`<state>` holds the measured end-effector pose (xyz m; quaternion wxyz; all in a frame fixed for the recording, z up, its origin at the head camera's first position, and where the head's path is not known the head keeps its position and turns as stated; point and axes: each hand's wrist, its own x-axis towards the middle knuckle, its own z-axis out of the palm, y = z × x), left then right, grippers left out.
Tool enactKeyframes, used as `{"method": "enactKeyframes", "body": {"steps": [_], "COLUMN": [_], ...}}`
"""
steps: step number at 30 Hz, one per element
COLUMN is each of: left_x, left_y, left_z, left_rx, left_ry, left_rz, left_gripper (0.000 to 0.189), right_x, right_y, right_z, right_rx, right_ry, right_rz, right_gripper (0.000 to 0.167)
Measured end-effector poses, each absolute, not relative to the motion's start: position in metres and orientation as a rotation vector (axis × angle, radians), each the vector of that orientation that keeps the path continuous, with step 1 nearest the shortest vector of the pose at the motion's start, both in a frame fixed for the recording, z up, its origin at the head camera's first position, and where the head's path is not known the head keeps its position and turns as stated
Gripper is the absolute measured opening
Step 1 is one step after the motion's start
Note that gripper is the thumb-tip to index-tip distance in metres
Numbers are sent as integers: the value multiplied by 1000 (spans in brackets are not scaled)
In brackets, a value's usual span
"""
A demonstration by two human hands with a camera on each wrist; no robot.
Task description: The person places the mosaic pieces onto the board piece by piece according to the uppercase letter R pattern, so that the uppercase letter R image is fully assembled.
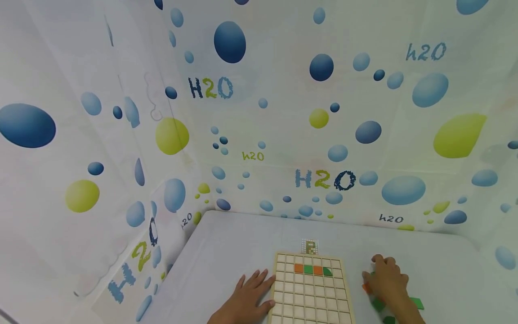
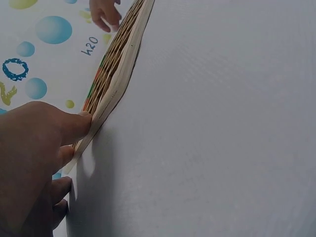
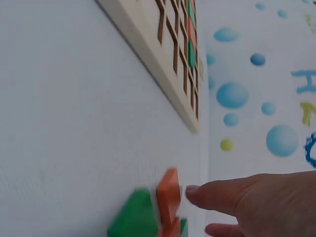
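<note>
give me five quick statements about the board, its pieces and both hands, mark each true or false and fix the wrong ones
1. The left hand touches the left edge of the gridded board. True.
2. The board carries a row of four coloured pieces. True.
3. Every piece in that row is orange. False: two are orange and two are green.
4. The small patterned card lies to the left of the board. False: it lies beyond the board's far edge.
5. The right hand is over the board. False: it is to the board's right, at the loose pieces.
</note>
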<state>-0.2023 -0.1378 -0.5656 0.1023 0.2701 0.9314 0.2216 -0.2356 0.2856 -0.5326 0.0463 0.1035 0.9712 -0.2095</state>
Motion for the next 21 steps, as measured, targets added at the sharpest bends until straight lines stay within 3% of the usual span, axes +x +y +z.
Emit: {"method": "enactKeyframes", "body": {"steps": [2,9,16,21], "left_x": [-201,-201,-204,-205], "left_y": [-137,-137,-136,-135], "left_z": [-565,-562,-564,-562], "left_rx": [796,796,800,783], "left_ry": [2745,2732,2725,2719], "left_rz": [668,714,754,747], "left_gripper": [65,65,65,65], "right_x": [-236,-244,-256,-261], "right_y": [298,316,318,323], "right_z": [-533,-541,-546,-547], "right_rx": [331,243,68,21], "right_ry": [2931,2911,2809,2802], "right_rz": [-634,-680,-942,-927], "right_gripper": [54,31,53,39]}}
